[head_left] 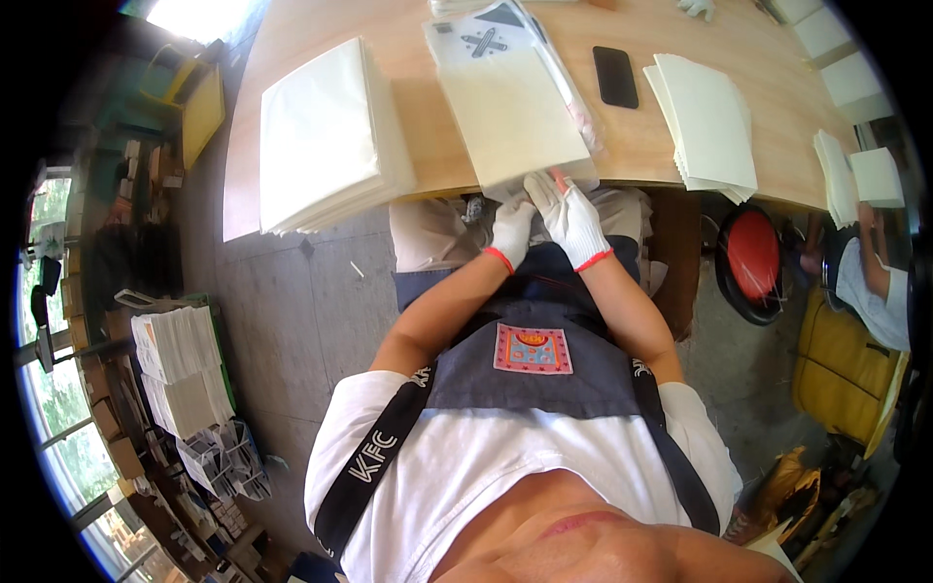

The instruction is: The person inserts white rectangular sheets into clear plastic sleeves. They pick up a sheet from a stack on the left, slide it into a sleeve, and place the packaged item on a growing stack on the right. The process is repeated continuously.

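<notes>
A cream sheet of paper or card lies at the middle of the table's near edge, with what looks like a clear plastic bag around its near end. Both my hands wear white knitted gloves with red cuffs and meet at that end. My left hand has its fingers curled closed at the bag's edge. Just right of it, my right hand is closed on the same edge, fingertips on the plastic; one fingertip looks pinkish. Beyond the cream sheet, a printed sheet with a crossed-pencils picture shows.
A thick stack of white sheets stands left on the wooden table. To the right lie a black phone and a smaller fanned paper stack. A red round stool and another person's sleeve are at the right.
</notes>
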`<control>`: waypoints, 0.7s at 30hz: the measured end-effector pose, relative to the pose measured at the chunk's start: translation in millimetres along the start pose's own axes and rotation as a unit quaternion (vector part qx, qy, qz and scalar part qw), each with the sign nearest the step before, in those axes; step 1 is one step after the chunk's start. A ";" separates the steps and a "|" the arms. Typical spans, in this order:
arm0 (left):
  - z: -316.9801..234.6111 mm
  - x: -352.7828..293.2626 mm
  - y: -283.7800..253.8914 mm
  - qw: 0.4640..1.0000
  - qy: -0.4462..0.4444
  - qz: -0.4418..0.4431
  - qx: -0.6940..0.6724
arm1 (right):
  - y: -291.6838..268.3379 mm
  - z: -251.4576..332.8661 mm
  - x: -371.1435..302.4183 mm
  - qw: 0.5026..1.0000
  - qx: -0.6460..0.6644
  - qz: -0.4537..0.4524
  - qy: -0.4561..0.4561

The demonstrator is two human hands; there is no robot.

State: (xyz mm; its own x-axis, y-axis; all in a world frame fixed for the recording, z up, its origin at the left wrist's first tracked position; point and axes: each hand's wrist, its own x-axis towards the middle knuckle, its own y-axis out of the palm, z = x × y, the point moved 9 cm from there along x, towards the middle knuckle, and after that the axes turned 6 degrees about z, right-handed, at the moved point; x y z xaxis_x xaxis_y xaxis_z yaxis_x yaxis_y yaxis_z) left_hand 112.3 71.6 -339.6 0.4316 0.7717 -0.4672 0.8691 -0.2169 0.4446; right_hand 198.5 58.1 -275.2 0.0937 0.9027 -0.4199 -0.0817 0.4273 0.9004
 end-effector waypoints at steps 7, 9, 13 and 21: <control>-66.8 -53.0 -20.1 0.999 -0.036 0.004 0.032 | 39.0 4.3 -33.9 0.793 -0.604 0.074 0.040; -82.4 -44.0 -40.3 0.999 -0.001 -0.040 0.026 | 53.6 -4.8 -28.0 0.705 -0.702 0.094 0.023; -86.8 -34.4 -59.3 0.984 -0.009 0.011 0.180 | 80.2 -26.8 -20.6 0.471 -0.869 0.149 -0.031; -94.7 -43.8 -57.3 0.990 -0.035 0.017 0.137 | 95.2 -56.7 -16.0 0.237 -0.930 0.222 -0.172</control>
State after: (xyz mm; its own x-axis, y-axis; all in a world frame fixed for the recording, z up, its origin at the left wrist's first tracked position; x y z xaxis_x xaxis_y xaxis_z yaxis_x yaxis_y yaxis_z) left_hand 20.7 106.8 -272.2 0.4693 0.7199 -0.5113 0.8824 -0.4039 0.2412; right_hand 132.9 87.2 -189.2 -0.2851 0.9585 -0.0088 -0.4248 -0.1345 -0.8952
